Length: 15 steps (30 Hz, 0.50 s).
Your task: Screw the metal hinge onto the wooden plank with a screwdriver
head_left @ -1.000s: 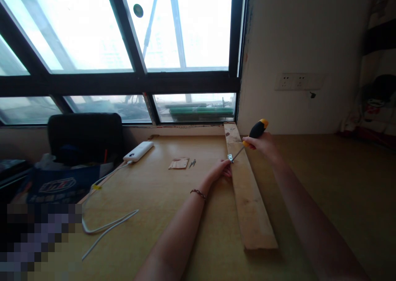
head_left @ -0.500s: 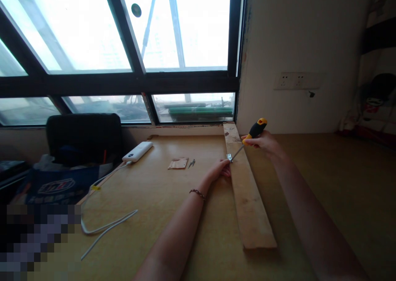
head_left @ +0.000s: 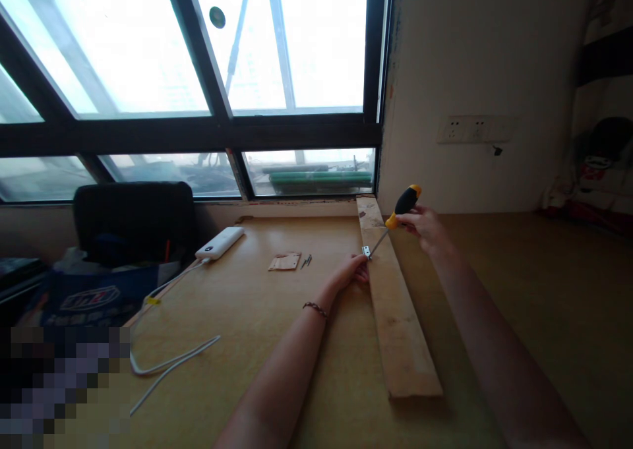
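Observation:
A long wooden plank (head_left: 401, 310) lies on the table, running from the window toward me. At its left edge sits a small metal plate with holes (head_left: 366, 251). My left hand (head_left: 352, 271) is closed at that edge, thumb and finger pressing the plate against the wood; some of its fingers are hidden beside the plank. A screwdriver (head_left: 406, 200) with a yellow and black handle slants over the plank, its tip at the plate. My right hand (head_left: 424, 226) grips the lower part of the handle between thumb and fingers.
Left of the plank lie a small wooden piece (head_left: 284, 261) and several screws (head_left: 306, 262). Farther left a white power bank (head_left: 220, 243) trails a white cable (head_left: 173, 358). A black chair (head_left: 134, 215) stands beyond the table's left edge; a wall socket (head_left: 477, 129) is at right.
The screwdriver's handle has tipped slightly left and up. My right hand has shifted and its grip on the handle has changed. My left hand and the plank stay in place.

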{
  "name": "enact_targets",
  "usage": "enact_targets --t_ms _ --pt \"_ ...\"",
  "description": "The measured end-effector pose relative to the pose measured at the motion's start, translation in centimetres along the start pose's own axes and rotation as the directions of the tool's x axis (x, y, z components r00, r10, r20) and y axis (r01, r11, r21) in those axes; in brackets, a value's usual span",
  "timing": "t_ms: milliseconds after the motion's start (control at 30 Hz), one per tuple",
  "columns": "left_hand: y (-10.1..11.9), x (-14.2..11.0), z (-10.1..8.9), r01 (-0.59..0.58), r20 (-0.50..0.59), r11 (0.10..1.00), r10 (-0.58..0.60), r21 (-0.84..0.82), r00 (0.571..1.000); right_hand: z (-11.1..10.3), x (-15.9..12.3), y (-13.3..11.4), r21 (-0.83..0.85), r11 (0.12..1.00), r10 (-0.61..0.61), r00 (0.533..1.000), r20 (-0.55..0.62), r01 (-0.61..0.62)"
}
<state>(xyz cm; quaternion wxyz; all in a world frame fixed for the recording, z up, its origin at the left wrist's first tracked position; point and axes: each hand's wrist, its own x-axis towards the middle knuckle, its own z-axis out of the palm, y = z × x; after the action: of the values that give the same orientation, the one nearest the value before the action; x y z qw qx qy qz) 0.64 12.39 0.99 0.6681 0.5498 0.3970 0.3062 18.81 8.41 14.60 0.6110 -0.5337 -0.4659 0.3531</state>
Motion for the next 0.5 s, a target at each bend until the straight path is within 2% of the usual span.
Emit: enact_targets --t_ms 200,367,500 --pt "0.29 -0.16 -0.07 -0.013 0.005 0.995 0.013 -0.1 1.0 0.34 -0.18 -0.14 0.013 0.999 -0.034 0.999 0.003 0.034" --pt "0.26 -0.11 -0.03 -0.016 -0.037 0.99 0.011 -0.142 0.999 0.66 -0.29 -0.36 0.054 0.998 -0.021 0.994 -0.111 0.028" --pt "0.15 -0.08 0.01 -0.046 -0.029 0.985 0.042 -0.169 0.999 0.47 -0.04 -0.1 -0.063 0.99 -0.136 0.981 -0.142 0.128"
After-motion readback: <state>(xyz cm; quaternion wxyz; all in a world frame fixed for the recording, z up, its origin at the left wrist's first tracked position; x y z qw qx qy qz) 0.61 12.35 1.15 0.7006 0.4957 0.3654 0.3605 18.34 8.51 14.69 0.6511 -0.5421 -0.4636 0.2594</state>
